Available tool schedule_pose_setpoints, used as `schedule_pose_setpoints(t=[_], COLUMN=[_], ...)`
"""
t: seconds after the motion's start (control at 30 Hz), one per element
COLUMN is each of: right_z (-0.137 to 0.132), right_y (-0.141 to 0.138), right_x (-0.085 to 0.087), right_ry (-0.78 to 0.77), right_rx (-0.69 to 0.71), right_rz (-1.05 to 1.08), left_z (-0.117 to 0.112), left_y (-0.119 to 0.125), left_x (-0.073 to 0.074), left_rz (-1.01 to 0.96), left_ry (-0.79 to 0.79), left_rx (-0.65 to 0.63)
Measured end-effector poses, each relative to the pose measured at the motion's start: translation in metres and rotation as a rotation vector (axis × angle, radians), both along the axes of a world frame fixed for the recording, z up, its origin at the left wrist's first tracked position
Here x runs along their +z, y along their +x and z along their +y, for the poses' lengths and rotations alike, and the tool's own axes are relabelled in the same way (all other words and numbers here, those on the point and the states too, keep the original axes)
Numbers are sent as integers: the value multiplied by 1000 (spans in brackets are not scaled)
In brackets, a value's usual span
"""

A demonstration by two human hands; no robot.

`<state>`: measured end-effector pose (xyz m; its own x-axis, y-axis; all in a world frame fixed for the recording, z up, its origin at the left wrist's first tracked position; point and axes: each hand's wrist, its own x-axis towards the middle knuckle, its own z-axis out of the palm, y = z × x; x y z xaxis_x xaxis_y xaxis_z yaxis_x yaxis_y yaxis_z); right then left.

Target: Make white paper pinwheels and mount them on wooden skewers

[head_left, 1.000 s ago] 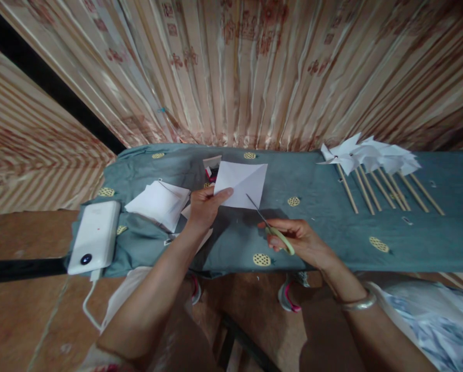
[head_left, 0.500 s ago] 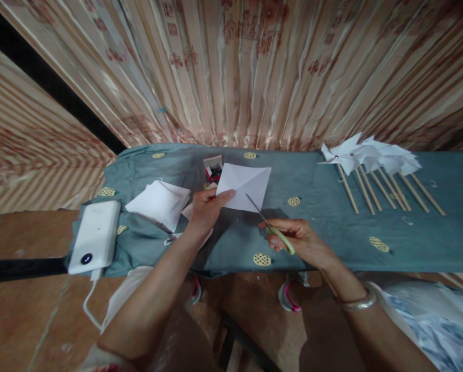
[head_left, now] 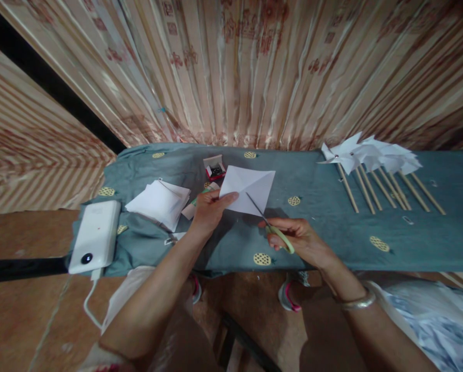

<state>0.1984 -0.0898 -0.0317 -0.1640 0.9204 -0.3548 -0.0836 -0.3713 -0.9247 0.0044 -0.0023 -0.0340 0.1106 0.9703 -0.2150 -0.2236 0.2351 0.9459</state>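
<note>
Head view. The left hand (head_left: 210, 212) holds a creased white paper (head_left: 250, 187) above the cloth (head_left: 324, 232). Its thumb lies on top and its fingers sit beneath, clamped on the near left corner. The paper is lifted and tilted over the middle of the table, with its fold lines meeting near its centre.

The right hand (head_left: 299, 240) has its fingers closed round the green handles of the scissors (head_left: 280, 238). The blades point up and left, and their tip lies at the paper's near edge. The blades show as one thin line, so it cannot be told whether they are apart. A bangle (head_left: 357, 302) circles the right wrist.

To the left of the hands, a stack (head_left: 159, 202) of white sheets rests on the cloth. A white power bank (head_left: 95, 235) lies at the table's left end, its cable hanging off the edge. A small open box (head_left: 215, 168) sits just beyond the paper. Well apart to the right, white pinwheels (head_left: 371, 155) on wooden sticks lie in a row. A striped curtain (head_left: 231, 67) hangs behind the table.
</note>
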Motion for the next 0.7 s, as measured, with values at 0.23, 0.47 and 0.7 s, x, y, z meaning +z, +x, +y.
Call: schedule_pose_setpoints(t=[0.23,0.47,0.7], right_z=[0,0,1], right_y=[1,1,-1], right_x=[-2,-4,-3], right_ry=[39,41,22], right_rx=[15,27,-2], right_rz=[3,-11,51], left_z=[-1,0,-2], left_y=[0,0,1], left_x=[0,-1,0], left_rz=[-22,-15,29], left_ry=[-1,1,6], left_rx=[-16,-20,-7])
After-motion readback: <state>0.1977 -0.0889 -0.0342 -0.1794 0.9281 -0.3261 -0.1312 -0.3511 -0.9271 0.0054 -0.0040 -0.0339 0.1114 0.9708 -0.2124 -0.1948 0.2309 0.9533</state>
